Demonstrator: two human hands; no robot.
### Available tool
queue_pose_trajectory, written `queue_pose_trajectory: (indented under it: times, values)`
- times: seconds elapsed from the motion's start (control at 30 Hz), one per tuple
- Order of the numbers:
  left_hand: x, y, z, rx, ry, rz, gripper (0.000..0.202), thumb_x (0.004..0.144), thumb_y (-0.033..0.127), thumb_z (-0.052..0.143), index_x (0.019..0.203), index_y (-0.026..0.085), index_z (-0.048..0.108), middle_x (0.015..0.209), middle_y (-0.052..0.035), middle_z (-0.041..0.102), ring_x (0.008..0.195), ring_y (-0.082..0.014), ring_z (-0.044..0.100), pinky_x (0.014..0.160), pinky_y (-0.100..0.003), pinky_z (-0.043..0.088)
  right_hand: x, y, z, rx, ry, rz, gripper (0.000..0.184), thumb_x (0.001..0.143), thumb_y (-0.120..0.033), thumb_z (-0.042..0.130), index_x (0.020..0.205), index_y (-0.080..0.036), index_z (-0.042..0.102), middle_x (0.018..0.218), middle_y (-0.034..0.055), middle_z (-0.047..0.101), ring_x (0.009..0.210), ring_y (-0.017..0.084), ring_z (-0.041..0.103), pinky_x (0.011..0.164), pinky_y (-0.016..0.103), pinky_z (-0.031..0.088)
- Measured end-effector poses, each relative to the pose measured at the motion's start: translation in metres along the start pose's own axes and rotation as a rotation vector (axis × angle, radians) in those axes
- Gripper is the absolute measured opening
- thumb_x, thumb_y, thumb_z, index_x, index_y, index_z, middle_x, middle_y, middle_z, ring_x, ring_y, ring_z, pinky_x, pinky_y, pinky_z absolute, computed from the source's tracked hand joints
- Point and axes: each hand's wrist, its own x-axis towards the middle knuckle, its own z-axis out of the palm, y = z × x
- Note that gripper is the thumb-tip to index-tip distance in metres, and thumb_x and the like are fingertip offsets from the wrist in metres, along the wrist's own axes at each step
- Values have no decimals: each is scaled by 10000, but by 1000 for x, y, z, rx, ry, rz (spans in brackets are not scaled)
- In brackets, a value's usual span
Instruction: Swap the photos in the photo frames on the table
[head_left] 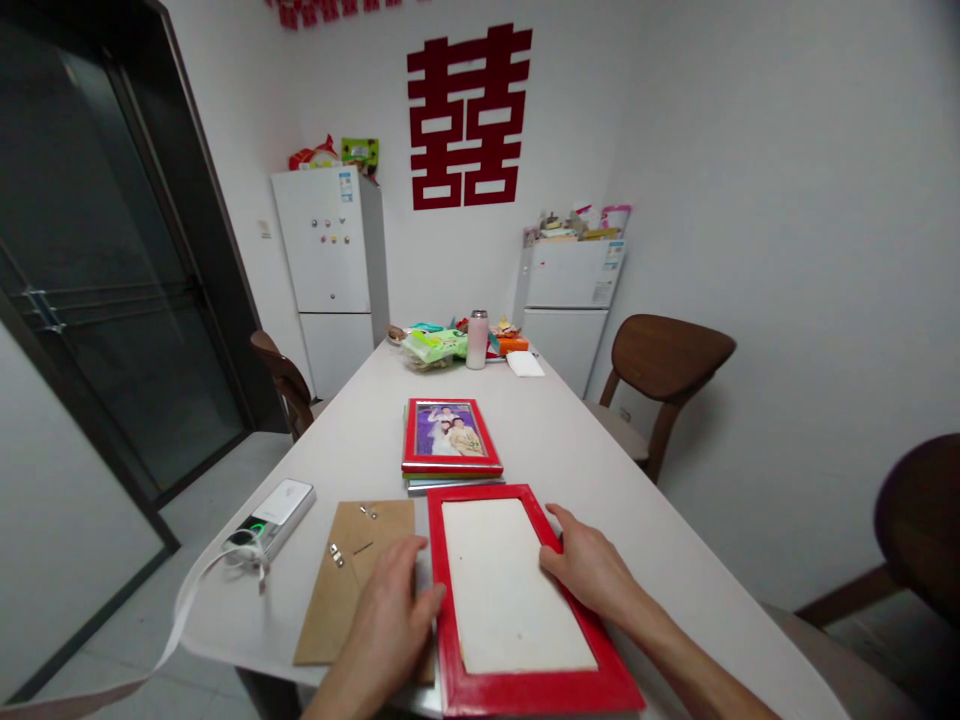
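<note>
A red picture frame (525, 690) lies flat at the near edge of the white table (600, 460), with a pale blank sheet (510, 590) inside it. My left hand (394, 615) rests flat, fingers open, on a brown backing board (337, 600) beside the frame's left edge, thumb touching the frame. My right hand (592, 570) lies on the frame's right edge, fingers curled against it. Just beyond, a second red frame with a photo (450, 435) sits on top of a stack of other frames.
A white power bank (274, 515) with a strap lies at the table's left edge. Snacks and a pink flask (477, 340) crowd the far end. Wooden chairs (664, 370) stand on both sides. Two white fridges (334, 260) line the back wall; a dark glass door is left.
</note>
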Motion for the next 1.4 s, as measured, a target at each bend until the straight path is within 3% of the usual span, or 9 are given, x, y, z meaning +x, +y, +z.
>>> queue_pose_trajectory:
  times: [0.13, 0.23, 0.43, 0.53, 0.63, 0.77, 0.9, 1.13, 1.4]
  values:
    - [-5, 33, 31, -76, -151, 38, 454, 655, 313, 549, 1087, 178, 509, 1108, -103, 539, 1031, -264, 462, 891, -370, 341, -6, -14, -16, 617, -156, 195, 585, 675, -226, 371, 1237, -99, 267, 749, 65, 635, 556, 164, 580, 533, 275, 432]
    - [2, 54, 40, -151, -188, -31, 613, 658, 407, 544, 1188, 130, 408, 1205, -139, 459, 1106, -286, 397, 930, -406, 300, -17, -33, -31, 988, -219, 170, 620, 686, -268, 384, 1272, -173, 204, 773, 36, 643, 530, 150, 585, 513, 269, 448]
    - [24, 87, 51, -205, -73, 2, 810, 580, 309, 602, 1279, 128, 235, 1348, -112, 255, 1230, -275, 193, 1007, -387, 180, -25, -61, -42, 1162, -208, 127, 760, 646, -288, 539, 1294, -216, 149, 712, 1, 635, 555, 145, 585, 579, 284, 465]
    - [29, 91, 40, -244, -20, 53, 721, 575, 190, 553, 1246, 171, 290, 1282, -89, 350, 1154, -252, 321, 959, -354, 272, -20, -56, -36, 1133, -206, 142, 769, 630, -302, 585, 1282, -243, 181, 603, -46, 592, 500, 117, 552, 495, 227, 435]
    - [30, 83, 11, -384, -1, -43, 636, 583, 176, 499, 1196, 169, 329, 1122, -96, 468, 900, -200, 507, 767, -308, 419, -13, -41, -27, 1025, -170, 165, 754, 621, -292, 588, 1272, -224, 214, 521, -76, 531, 428, 91, 499, 406, 179, 367]
    - [26, 54, -31, -666, 58, -177, 585, 599, 232, 506, 1148, 138, 326, 837, -24, 553, 713, -145, 555, 686, -264, 431, -3, -18, -14, 746, -97, 136, 629, 643, -291, 520, 1222, -139, 326, 507, -66, 521, 392, 87, 448, 386, 190, 322]
    - [18, 13, -45, -783, 88, -351, 657, 582, 191, 555, 1175, 167, 274, 722, 24, 573, 573, -135, 568, 573, -254, 439, 4, 1, -2, 370, 12, 49, 490, 651, -289, 462, 1109, -114, 478, 556, -24, 571, 491, 132, 515, 470, 224, 362]
    - [12, -39, -22, -401, 98, -301, 596, 636, 123, 454, 1202, 104, 267, 665, 25, 556, 550, -125, 544, 526, -220, 405, 0, 4, 4, 61, 70, -63, 391, 698, -290, 389, 1028, -156, 551, 779, 36, 640, 664, 165, 580, 619, 241, 402]
    - [7, -26, -27, 120, 37, -225, 446, 712, 163, 401, 1153, 104, 382, 818, -37, 590, 717, -167, 565, 681, -281, 410, -1, 0, 11, -74, 195, -195, 382, 697, -279, 437, 1016, -108, 560, 1007, 126, 560, 933, 219, 501, 852, 329, 354]
